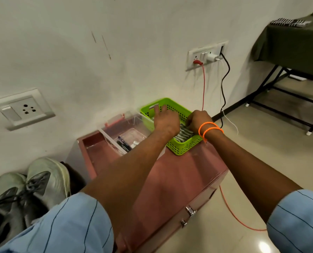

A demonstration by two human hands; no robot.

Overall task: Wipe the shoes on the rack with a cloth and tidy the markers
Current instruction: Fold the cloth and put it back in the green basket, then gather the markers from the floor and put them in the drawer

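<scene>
Both hands reach into a green perforated plastic basket (172,123) on a reddish-brown metal cabinet (172,179).

Far to the left of the left hand (165,120), and nearer the person, sits a pair of pale grey sneakers with dark laces (29,189). Just left of that hand, a clear plastic box (122,128) holds dark markers (123,143). The left hand hovers over the basket with fingers spread and loose, gripping nothing. Beside it, the right hand (197,121), with orange cords at its wrist, is curled onto a striped grey-and-white cloth (184,135) lying inside the basket.
</scene>
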